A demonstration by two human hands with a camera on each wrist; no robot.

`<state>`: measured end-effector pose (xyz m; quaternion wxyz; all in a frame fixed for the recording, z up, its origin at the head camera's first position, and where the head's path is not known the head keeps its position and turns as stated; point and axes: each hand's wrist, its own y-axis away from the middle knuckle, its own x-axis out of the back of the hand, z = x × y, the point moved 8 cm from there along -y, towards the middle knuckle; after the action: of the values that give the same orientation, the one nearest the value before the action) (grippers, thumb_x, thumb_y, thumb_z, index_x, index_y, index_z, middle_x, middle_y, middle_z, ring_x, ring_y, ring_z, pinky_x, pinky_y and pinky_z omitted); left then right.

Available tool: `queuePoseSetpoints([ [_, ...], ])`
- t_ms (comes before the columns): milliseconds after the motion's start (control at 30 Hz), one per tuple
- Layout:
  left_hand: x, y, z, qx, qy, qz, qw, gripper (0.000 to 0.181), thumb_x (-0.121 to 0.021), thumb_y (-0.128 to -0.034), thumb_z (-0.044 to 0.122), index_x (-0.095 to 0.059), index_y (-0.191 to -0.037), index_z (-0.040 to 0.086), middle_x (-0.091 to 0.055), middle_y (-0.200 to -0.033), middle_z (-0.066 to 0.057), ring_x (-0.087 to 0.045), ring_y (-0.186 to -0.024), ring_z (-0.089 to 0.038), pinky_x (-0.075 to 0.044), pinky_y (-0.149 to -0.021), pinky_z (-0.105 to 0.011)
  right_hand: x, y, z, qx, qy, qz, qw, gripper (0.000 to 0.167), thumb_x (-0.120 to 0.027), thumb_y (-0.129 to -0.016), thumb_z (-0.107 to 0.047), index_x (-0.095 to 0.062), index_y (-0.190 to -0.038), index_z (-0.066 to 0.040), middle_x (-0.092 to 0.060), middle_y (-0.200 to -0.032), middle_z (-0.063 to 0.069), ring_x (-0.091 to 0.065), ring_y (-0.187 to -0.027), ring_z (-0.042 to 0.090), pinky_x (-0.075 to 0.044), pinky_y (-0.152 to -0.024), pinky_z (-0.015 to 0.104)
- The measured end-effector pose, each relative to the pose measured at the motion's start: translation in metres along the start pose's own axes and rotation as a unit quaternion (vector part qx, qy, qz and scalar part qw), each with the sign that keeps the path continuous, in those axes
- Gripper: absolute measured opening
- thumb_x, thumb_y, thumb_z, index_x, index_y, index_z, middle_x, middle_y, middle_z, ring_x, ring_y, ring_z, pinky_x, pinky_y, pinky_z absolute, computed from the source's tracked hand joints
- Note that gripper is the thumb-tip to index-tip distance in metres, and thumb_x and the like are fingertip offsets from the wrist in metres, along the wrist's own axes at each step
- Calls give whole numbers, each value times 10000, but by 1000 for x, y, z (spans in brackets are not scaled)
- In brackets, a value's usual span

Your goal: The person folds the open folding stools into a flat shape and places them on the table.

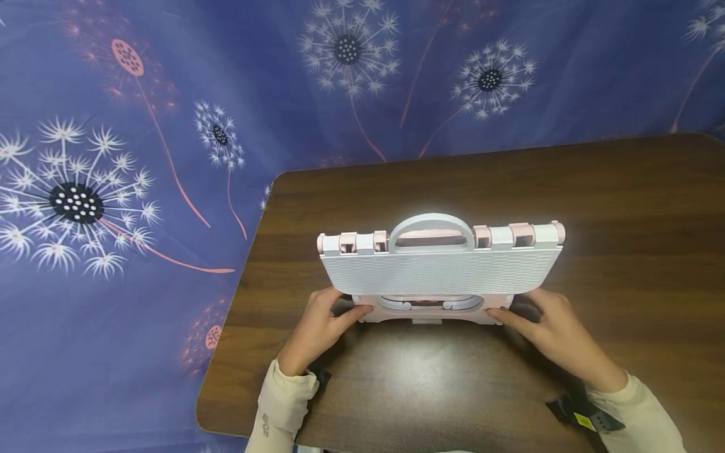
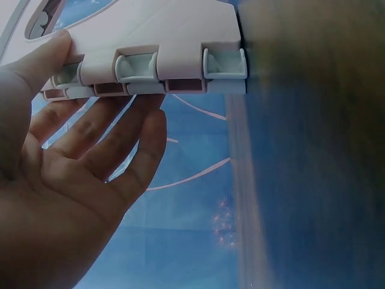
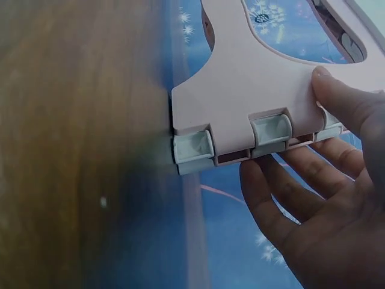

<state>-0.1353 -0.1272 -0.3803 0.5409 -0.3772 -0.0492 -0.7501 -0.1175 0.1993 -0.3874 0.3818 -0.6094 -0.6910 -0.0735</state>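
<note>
A pink and white plastic folding stool (image 1: pixel 442 270) stands on the table between my two hands, its ridged white top panel tilted and its arched handle (image 1: pixel 433 221) uppermost. At its left side my left hand (image 1: pixel 320 324) grips the edge, thumb on the pink leg panel (image 2: pixel 180 27) and fingers behind. My right hand (image 1: pixel 557 330) holds the opposite side in the same way, with the thumb on the pink face (image 3: pixel 234 90) in the right wrist view. White hinge pieces (image 3: pixel 271 129) run along the gripped edge. In the head view the fingertips behind the stool are hidden.
The dark wood-grain table (image 1: pixel 623 220) has rounded corners. Behind it and to the left hangs a blue cloth (image 1: pixel 272 82) printed with dandelions. Black straps (image 1: pixel 572 412) show at both wrists, beside the cream sleeves (image 1: pixel 640 418).
</note>
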Motion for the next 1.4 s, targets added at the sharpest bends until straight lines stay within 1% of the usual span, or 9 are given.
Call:
queuePoseSetpoints([
  [200, -4, 2, -5, 354, 342, 43, 9988, 478, -728, -923, 231, -514, -1350, 203, -696, -1157, 10, -683, -978, -122, -576, -784, -367, -1, 4, -3, 159, 155, 55, 9997, 400, -858, -755, -47, -698, -1111, -138, -735, -1019, -46, -637, -914, -26, -441, -820, 86],
  [367, -5, -3, -4, 403, 435, 41, 9982, 469, -735, -918, 198, -514, -1330, 170, -718, -1081, -22, -697, -924, -139, -578, -726, -365, -3, 2, -1, 200, 8, -111, 9997, 360, -838, -780, -34, -693, -1102, -101, -737, -1002, -27, -645, -891, -11, -493, -774, 110],
  [467, -9, -9, -2, 393, 397, -226, 9982, 428, -720, -931, 197, -507, -1298, 136, -732, -1029, -38, -700, -896, -134, -571, -696, -341, -5, 0, 4, 156, -155, -339, 9992, 326, -813, -812, -36, -681, -1103, -98, -730, -972, -38, -649, -848, 5, -515, -730, 132],
  [600, -17, -17, -9, 407, 346, -752, 9957, 362, -684, -960, 259, -486, -1229, 120, -742, -1005, -22, -684, -819, -81, -558, -665, -310, -10, -5, 14, 145, -134, -645, 9977, 224, -780, -858, -76, -657, -1037, -132, -665, -862, -112, -595, -746, 6, -495, -642, 164],
  [733, -29, -27, -26, 397, 193, -1146, 9924, 316, -675, -965, 308, -491, -1132, 114, -719, -917, 43, -620, -728, -38, -522, -643, -265, -13, -10, 28, 135, 98, -805, 9966, 163, -759, -887, -127, -609, -923, -179, -485, -694, -161, -428, -606, -17, -378, -519, 190],
  [867, -41, -37, -41, 498, -95, -1488, 9876, 280, -679, -961, 336, -504, -995, 120, -608, -778, 76, -507, -639, -37, -451, -590, -212, -20, -12, 43, -41, 44, -1194, 9928, 193, -719, -929, -174, -549, -841, -204, -331, -626, -178, -321, -547, -27, -316, -476, 186],
  [1033, -53, -47, -58, 785, -229, -1861, 9791, 325, -680, -954, 382, -503, -869, 123, -514, -682, 52, -425, -571, -43, -367, -538, -205, -26, -13, 57, -299, -43, -1536, 9877, 236, -681, -960, -199, -517, -791, -184, -376, -596, -175, -376, -523, -17, -362, -472, 210],
  [1233, -67, -52, -73, 1145, -526, -2241, 9664, 299, -674, -959, 381, -541, -865, 130, -547, -653, 52, -491, -545, -47, -414, -526, -213, -33, -14, 69, -602, 11, -1910, 9797, 275, -648, -984, -252, -520, -764, -148, -431, -587, -122, -442, -488, 18, -408, -463, 241],
  [1400, -69, -55, -74, 1294, -786, -2222, 9632, 317, -673, -948, 430, -557, -920, 136, -563, -704, 46, -523, -636, -102, -447, -579, -248, -28, -19, 71, -481, 580, -1559, 9849, 288, -728, -921, -294, -540, -735, -181, -404, -577, -138, -387, -512, -2, -358, -469, 217],
])
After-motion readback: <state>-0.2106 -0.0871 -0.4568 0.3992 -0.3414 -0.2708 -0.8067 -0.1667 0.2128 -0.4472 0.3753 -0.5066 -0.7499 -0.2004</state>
